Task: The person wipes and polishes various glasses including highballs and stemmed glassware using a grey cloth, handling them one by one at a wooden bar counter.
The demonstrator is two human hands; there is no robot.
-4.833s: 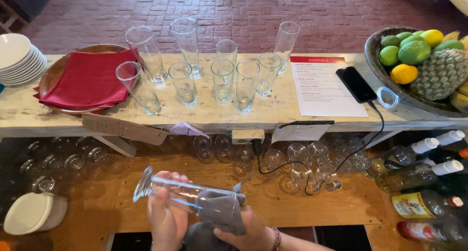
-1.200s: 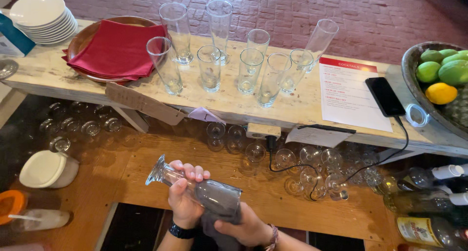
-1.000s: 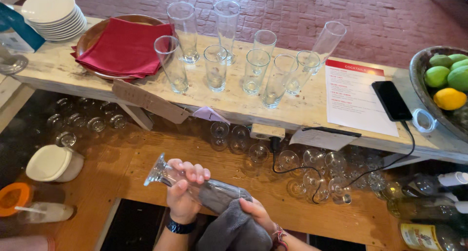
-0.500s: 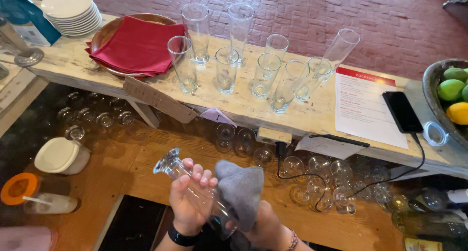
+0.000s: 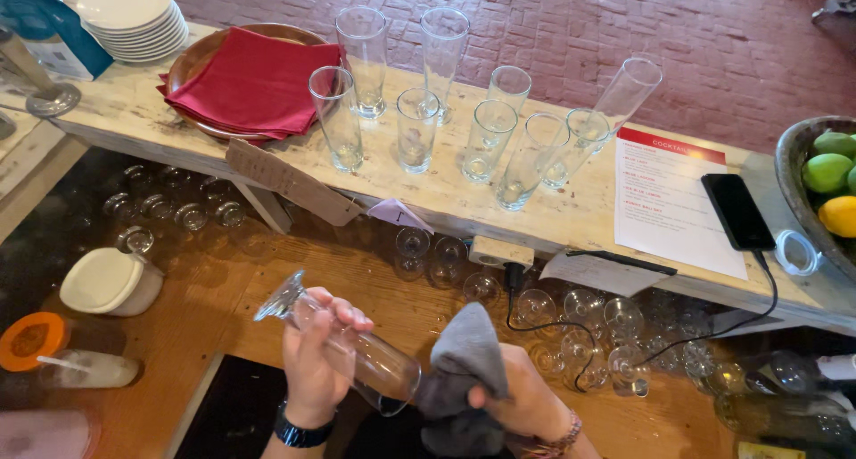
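My left hand [image 5: 314, 356] grips a tall clear footed glass [image 5: 370, 361], held tilted with its foot pointing up to the left and its open mouth toward the right. My right hand [image 5: 528, 398] holds a bunched grey cloth [image 5: 462, 363] just beside the mouth of the glass, outside it. Both hands hover over the lower wooden counter [image 5: 223, 307]. A dark watch sits on my left wrist.
Several tall clean glasses [image 5: 416, 129] stand on the raised pale shelf [image 5: 125, 111], with red napkins [image 5: 250, 84] on a wooden tray, stacked white plates [image 5: 134, 13], a menu sheet [image 5: 673, 200], a charging phone [image 5: 737, 211] and a fruit bowl [image 5: 794, 182]. Stemmed glasses [image 5: 535, 307] and bottles sit below.
The cloth has come out of the glass and now sits beside its mouth. My left hand has tipped the glass flatter, foot further left. The view shifted slightly.
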